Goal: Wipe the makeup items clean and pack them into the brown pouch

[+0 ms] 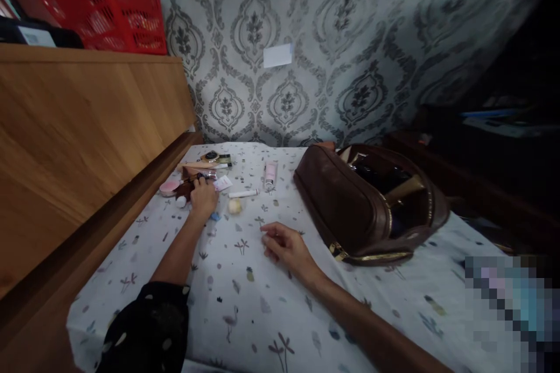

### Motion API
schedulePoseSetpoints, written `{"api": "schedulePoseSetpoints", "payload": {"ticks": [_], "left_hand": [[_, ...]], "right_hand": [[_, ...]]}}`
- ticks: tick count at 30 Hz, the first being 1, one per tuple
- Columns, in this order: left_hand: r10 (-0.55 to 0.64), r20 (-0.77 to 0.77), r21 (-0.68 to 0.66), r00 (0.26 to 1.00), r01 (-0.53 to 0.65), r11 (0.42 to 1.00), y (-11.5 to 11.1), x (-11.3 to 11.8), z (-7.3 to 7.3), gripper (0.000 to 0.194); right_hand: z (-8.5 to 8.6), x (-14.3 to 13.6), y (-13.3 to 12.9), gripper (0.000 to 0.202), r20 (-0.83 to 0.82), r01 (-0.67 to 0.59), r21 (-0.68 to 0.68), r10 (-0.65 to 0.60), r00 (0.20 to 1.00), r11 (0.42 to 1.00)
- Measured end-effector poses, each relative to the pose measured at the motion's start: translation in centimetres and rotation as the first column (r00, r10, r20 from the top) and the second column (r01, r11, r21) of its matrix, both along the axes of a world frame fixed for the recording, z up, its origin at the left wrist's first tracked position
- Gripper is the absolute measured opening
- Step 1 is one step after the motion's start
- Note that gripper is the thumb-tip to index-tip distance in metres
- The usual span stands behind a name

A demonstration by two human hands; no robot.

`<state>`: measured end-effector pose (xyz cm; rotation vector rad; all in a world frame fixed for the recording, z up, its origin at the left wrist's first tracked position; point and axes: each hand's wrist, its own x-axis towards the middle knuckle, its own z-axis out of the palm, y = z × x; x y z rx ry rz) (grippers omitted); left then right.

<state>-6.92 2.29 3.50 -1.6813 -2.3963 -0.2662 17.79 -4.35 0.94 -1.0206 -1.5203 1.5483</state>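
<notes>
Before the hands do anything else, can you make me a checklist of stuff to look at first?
1. Right hand free: ok, nothing shows in it.
2. Left hand holding something: cannot tell, its fingertips are hidden among small items.
3. Small items spread apart: not ok, they're crowded near the left hand.
4. Brown bag unzipped: ok, its opening shows things inside.
5. Pink tube apart from both hands: ok.
</notes>
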Motion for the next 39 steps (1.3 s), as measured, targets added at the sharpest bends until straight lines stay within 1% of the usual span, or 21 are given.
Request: {"api": "schedulePoseSetpoints", "payload": {"ticks": [3,5,8,10,12,13,15,16,17,18,20,23,24,26,28,30,32,34,36,37,39], "left_hand": [[-0.001,0.031,0.007,1.0,0.001,1.0,-0.3,0.0,0.0,0.036],[-0.005,0.054,0.018,0.999,0.004,1.0,-0.6,0.0,0.4,0.036],[-0.017,0.088,0.068,0.996,0.011,0.998,-1.4,0.1,2.0,0.033],[-0.033,0.116,0.106,0.993,0.02,0.994,-2.0,0.9,3.2,0.032],[-0.125,0.241,0.185,0.962,0.081,0.979,-2.7,2.5,4.0,0.03],[-0.209,0.337,0.238,0.918,0.132,0.962,-3.2,3.7,4.1,0.028],[-0.415,0.527,0.348,0.741,0.258,0.901,-4.5,6.6,3.7,0.024],[-0.486,0.57,0.365,0.662,0.327,0.872,-5.2,8.0,3.3,0.022],[-0.537,0.575,0.362,0.617,0.397,0.844,-5.8,9.3,2.8,0.019],[-0.58,0.556,0.356,0.596,0.459,0.814,-6.5,10.4,2.4,0.015],[-0.634,0.522,0.348,0.571,0.536,0.769,-7.4,11.7,1.8,0.012],[-0.683,0.547,0.371,0.483,0.592,0.716,-7.6,11.6,2.0,0.016],[-0.686,0.569,0.387,0.453,0.588,0.71,-7.5,11.3,2.3,0.019],[-0.67,0.605,0.434,0.43,0.528,0.73,-7.2,10.5,3.0,0.024],[-0.643,0.615,0.497,0.457,0.409,0.765,-7.1,10.0,3.4,0.026],[-0.641,0.588,0.572,0.494,0.306,0.761,-7.2,10.0,3.6,0.026],[-0.661,0.536,0.646,0.526,0.249,0.722,-7.5,10.4,3.4,0.024],[-0.704,0.464,0.703,0.537,0.261,0.662,-7.9,11.2,2.8,0.021],[-0.784,0.359,0.721,0.507,0.383,0.578,-8.3,12.1,2.0,0.018],[-0.833,0.295,0.703,0.468,0.484,0.521,-8.5,12.5,1.5,0.018],[-0.918,0.169,0.62,0.358,0.685,0.381,-8.7,13.1,0.7,0.023]], "right_hand": [[-0.6,0.4,0.0,0.039,-0.011,-0.021,0.015,0.021,1.0,1.0],[-0.8,0.6,0.0,0.039,-0.02,-0.037,0.026,0.038,0.999,0.999],[-0.8,0.9,0.1,0.04,-0.056,-0.041,0.029,0.043,0.998,0.999],[-0.5,1.0,0.1,0.042,-0.117,-0.037,0.008,0.038,0.992,0.999],[0.0,1.2,0.1,0.046,-0.223,-0.037,-0.051,0.025,0.974,0.998],[0.2,1.2,0.1,0.049,-0.289,-0.04,-0.096,0.011,0.957,0.995],[0.5,1.3,0.0,0.053,-0.424,-0.062,-0.193,-0.026,0.905,0.979],[0.5,1.3,0.0,0.052,-0.48,-0.083,-0.231,-0.04,0.876,0.969],[0.4,1.4,0.1,0.05,-0.524,-0.104,-0.26,-0.05,0.85,0.96],[0.3,1.4,0.1,0.048,-0.556,-0.122,-0.281,-0.058,0.829,0.952],[0.0,1.5,0.3,0.045,-0.583,-0.126,-0.315,-0.087,0.808,0.941],[-0.1,1.7,0.7,0.04,-0.592,-0.086,-0.352,-0.15,0.792,0.932],[-0.1,1.8,0.8,0.037,-0.59,-0.075,-0.354,-0.161,0.791,0.932],[0.0,1.9,1.0,0.035,-0.573,-0.074,-0.353,-0.153,0.805,0.933],[0.0,1.9,1.0,0.037,-0.545,-0.081,-0.342,-0.128,0.829,0.936],[0.0,1.9,1.0,0.04,-0.509,-0.091,-0.312,-0.085,0.857,0.946],[0.0,1.8,0.8,0.045,-0.467,-0.103,-0.248,-0.026,0.884,0.963],[0.0,1.8,0.6,0.048,-0.422,-0.143,-0.171,0.059,0.905,0.975],[-0.1,2.0,0.3,0.046,-0.376,-0.189,-0.114,0.134,0.917,0.975],[-0.2,2.2,0.2,0.042,-0.35,-0.193,-0.098,0.148,0.925,0.976],[-0.4,2.7,0.1,0.035,-0.303,-0.147,-0.069,0.119,0.945,0.987]]}}
